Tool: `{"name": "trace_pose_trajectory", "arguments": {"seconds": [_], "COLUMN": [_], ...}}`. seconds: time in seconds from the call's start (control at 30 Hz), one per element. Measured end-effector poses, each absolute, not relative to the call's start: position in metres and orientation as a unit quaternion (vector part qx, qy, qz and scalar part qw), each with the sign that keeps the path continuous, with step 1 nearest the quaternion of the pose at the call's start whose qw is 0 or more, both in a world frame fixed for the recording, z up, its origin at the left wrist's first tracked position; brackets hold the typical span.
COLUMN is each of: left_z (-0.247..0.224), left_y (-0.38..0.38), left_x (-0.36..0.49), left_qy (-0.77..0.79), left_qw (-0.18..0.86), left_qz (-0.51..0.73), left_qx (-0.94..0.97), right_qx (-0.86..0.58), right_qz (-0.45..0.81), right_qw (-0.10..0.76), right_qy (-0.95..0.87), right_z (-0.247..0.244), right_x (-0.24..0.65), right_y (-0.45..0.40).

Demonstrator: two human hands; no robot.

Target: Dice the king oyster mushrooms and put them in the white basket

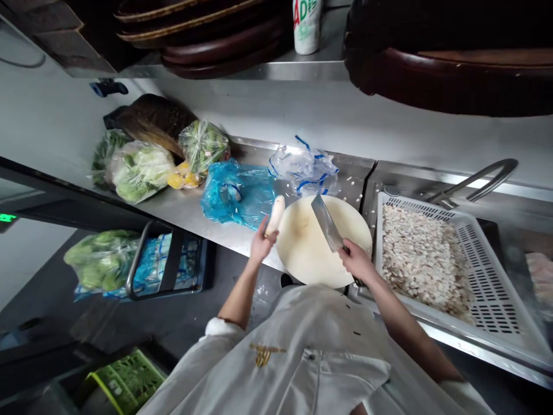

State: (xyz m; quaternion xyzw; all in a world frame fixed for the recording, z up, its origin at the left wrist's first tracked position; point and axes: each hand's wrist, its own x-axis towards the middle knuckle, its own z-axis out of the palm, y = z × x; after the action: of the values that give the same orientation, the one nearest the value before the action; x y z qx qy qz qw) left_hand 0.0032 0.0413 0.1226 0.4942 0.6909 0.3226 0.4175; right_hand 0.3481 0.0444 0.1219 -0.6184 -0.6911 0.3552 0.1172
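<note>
Working kitchen, likely commercial: long steel counter, curved tap, round chopping board, cleaver, bagged greens.

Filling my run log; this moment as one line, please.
left hand holds pale long item; right hand holds cleaver; basket holds chopped pieces

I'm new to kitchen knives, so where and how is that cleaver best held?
By its dark handle, I'd say, coming from the near right, as the right hand does: the cleaver slants over the round cutting board, its broad metal blade pointing away from the body, its handle end nearest the person.
</note>
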Motion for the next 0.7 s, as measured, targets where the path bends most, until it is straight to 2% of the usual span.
{"name": "trace_pose_trajectory", "arguments": {"seconds": [0.1,0.2,0.27,0.43,0.5,0.7], "left_z": [0.078,0.065,0.064,0.053,0.045,0.033], "left_y": [0.019,0.014,0.027,0.09,0.105,0.104], "left_x": [0.062,0.09,0.089,0.067,0.061,0.05], "left_qy": [0.656,0.526,0.454,0.404,0.381,0.35], "left_qw": [0.505,0.527,0.472,0.258,0.23,0.232], "left_qz": [0.329,0.233,0.191,0.201,0.199,0.169], "left_qx": [0.454,0.626,0.732,0.854,0.873,0.892], "right_qx": [-0.643,-0.655,-0.656,-0.672,-0.682,-0.661], "right_qz": [0.367,0.369,0.363,0.346,0.33,0.312], "right_qw": [0.1,0.077,0.066,0.038,0.012,-0.062], "right_qy": [-0.664,-0.654,-0.658,-0.654,-0.653,-0.679], "right_z": [0.105,0.098,0.096,0.101,0.106,0.128], "right_x": [0.362,0.37,0.373,0.368,0.36,0.351], "right_y": [0.001,-0.028,-0.039,-0.047,-0.047,-0.047]}}
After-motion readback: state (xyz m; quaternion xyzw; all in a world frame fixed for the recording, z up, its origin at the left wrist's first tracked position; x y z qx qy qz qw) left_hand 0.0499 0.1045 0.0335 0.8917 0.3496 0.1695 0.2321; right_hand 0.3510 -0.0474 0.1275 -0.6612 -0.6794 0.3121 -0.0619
